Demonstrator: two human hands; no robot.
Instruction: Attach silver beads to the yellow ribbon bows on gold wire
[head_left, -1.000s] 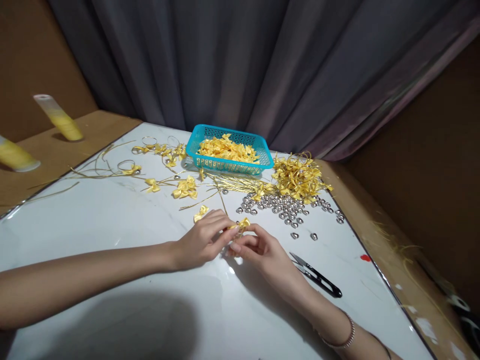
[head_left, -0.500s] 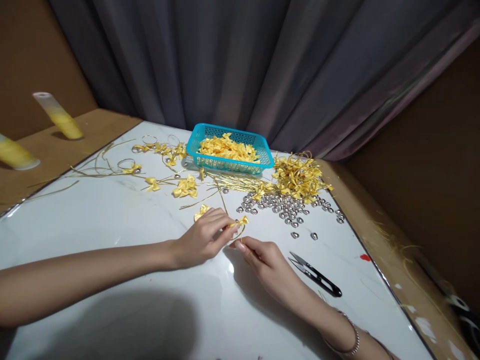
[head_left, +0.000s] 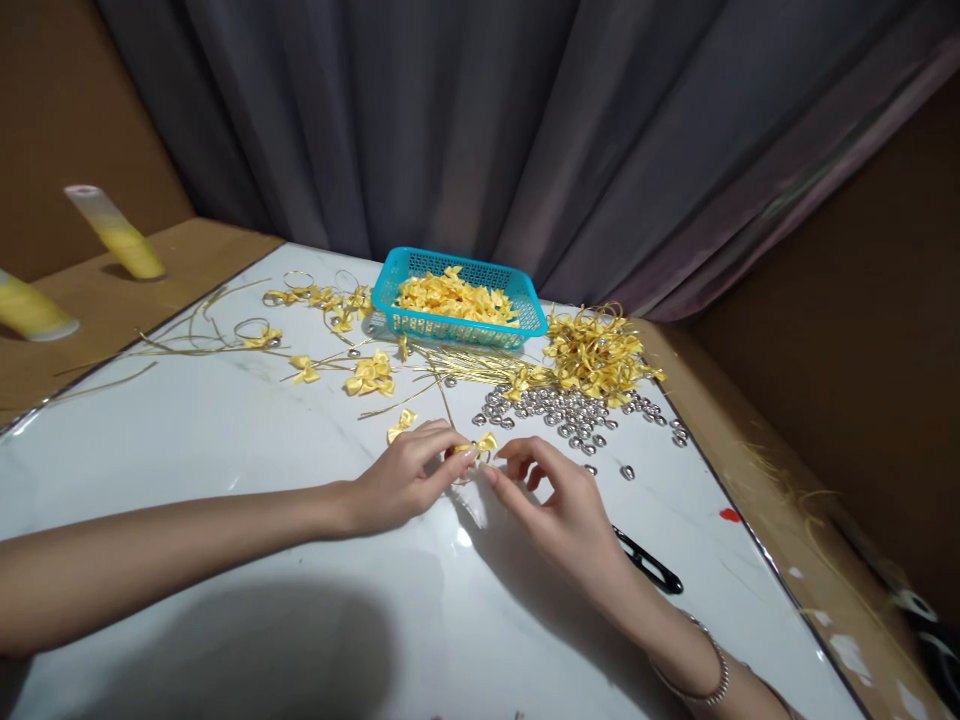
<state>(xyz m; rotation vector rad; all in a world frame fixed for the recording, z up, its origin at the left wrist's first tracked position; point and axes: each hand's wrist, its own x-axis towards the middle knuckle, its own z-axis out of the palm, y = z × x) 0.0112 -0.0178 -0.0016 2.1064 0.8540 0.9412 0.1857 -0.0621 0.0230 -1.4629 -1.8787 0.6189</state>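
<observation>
My left hand [head_left: 412, 474] pinches a small yellow bow [head_left: 486, 443] with a thin gold cord looped below it. Just right of the bow is my right hand [head_left: 551, 495], its thumb and forefinger apart, with nothing visible between them. Another yellow bow [head_left: 402, 424] lies on the table behind my left hand. Black thread snips [head_left: 651, 562] rest beside my right wrist, their blades hidden by the hand. Silver beads [head_left: 559, 408] are scattered behind my right hand.
A blue basket [head_left: 469, 330] of yellow bows stands at the back. Right of it is a heap of corded bows [head_left: 600, 355]. Gold cords [head_left: 476, 365] lie in front of the basket. Two yellow spools, one the nearer [head_left: 37, 308], stand at the left.
My right hand has let go of the cord, opened its fingers and moved slightly up and right, now covering the blades of the snips. My left hand has barely moved.
</observation>
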